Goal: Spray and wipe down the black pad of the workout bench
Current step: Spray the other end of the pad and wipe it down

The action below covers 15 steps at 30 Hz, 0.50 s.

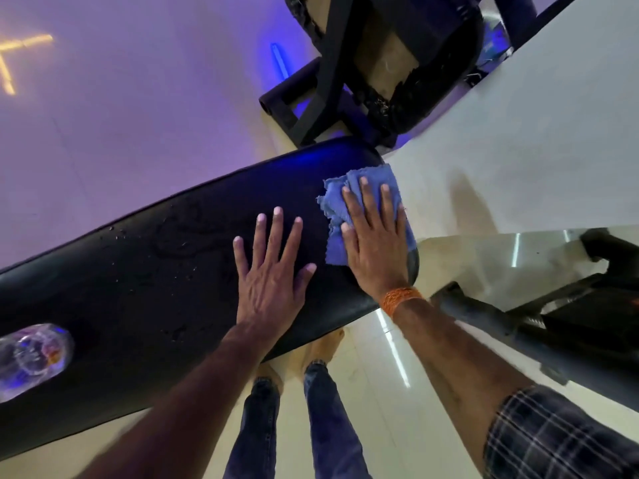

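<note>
Black pad point(145, 292): wet droplets; spans frame diagonally. Left hand point(273, 267): fingers spread, flat on pad. Right hand point(375, 236): flat, pressing blue cloth point(333, 236) at pad's end. Clear bottle point(29, 357): lying on pad's other end.

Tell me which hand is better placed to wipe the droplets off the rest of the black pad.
Probably the right hand: it already presses the blue cloth flat on the black pad. The left hand lies bare and open on the pad, nearer the droplets.
</note>
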Available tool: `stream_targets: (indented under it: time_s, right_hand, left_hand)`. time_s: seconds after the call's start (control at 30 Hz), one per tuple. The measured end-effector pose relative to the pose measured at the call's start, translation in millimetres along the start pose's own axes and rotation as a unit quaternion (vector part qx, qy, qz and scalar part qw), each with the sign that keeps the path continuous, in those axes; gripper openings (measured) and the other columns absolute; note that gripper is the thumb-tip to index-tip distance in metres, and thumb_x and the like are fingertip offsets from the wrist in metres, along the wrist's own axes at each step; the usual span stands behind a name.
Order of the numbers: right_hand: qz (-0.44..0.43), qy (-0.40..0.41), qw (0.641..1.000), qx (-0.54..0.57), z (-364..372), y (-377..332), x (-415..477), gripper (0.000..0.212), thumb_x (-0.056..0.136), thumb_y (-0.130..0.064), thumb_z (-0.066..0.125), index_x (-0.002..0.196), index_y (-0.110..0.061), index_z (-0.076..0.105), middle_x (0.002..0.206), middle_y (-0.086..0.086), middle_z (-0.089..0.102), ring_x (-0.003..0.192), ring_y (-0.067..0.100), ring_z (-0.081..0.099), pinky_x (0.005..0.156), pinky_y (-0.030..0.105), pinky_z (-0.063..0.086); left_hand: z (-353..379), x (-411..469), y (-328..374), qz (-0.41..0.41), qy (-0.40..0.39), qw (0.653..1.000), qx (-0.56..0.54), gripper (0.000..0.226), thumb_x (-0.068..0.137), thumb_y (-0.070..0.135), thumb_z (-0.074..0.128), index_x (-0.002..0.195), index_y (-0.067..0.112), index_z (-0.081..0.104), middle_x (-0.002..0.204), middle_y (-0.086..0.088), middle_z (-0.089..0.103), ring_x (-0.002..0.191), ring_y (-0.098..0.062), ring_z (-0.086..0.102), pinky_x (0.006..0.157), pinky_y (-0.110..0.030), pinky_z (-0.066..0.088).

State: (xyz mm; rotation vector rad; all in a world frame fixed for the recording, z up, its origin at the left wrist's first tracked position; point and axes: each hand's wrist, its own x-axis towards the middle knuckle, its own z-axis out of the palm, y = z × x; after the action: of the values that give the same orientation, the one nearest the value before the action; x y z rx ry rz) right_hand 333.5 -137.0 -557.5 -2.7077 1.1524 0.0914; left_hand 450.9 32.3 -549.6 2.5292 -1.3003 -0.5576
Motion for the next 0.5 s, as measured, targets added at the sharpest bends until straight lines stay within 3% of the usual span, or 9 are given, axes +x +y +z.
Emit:
stream_targets:
  time_s: [0.13, 0.3, 0.43, 0.5]
  right_hand:
    - [-0.137, -0.030, 0.990, -0.006, 1.5, 13.7, -21.5, 0.057, 0.112, -0.041, 0.024, 0.166, -0.026, 0.016, 0.175, 0.004, 0.011, 0.161, 0.034, 0.006, 0.126, 0.061, 0.020]
    - [-0.034, -0.027, 0.998, 0.042, -4.0, 32.6, 2.9, 0.058, 0.112, -0.043, 0.026, 0.166, -0.028, 0.013, 0.175, 0.003, 0.007, 0.161, 0.032, 0.002, 0.126, 0.060, 0.023]
    - [-0.130, -0.034, 0.991, 0.023, -0.7, 48.8, -31.4, 0.058, 0.112, -0.041, 0.032, 0.166, -0.026, 0.017, 0.175, 0.004, 0.010, 0.161, 0.033, 0.003, 0.126, 0.061, 0.021]
    - [-0.115, -0.037, 0.992, 0.045, -1.2, 58.1, -13.3, 0.058, 0.111, -0.040, 0.033, 0.166, -0.029, 0.016, 0.175, 0.002, 0.010, 0.162, 0.032, 0.003, 0.125, 0.060, 0.024]
  left_hand:
    - [5.5, 3.5, 18.3, 0.002, 0.005, 1.000, 0.001, 0.072, 0.104, 0.057, 0.035, 0.166, 0.024, 0.020, 0.175, -0.006, 0.007, 0.162, -0.029, 0.001, 0.125, -0.064, 0.005]
    - [11.5, 11.4, 40.6, 0.001, -0.006, 1.000, 0.007, 0.072, 0.104, 0.058, 0.031, 0.166, 0.024, 0.018, 0.176, -0.006, 0.004, 0.162, -0.028, -0.002, 0.125, -0.063, 0.003]
    - [16.5, 13.3, 54.6, -0.003, -0.002, 1.000, 0.007, 0.071, 0.104, 0.055, 0.034, 0.166, 0.024, 0.017, 0.175, -0.007, 0.005, 0.162, -0.029, -0.001, 0.125, -0.064, 0.004]
    - [19.0, 13.8, 58.2, 0.002, -0.007, 1.000, 0.015, 0.072, 0.104, 0.054, 0.036, 0.166, 0.023, 0.017, 0.175, -0.008, 0.006, 0.162, -0.029, 0.000, 0.125, -0.065, 0.006]
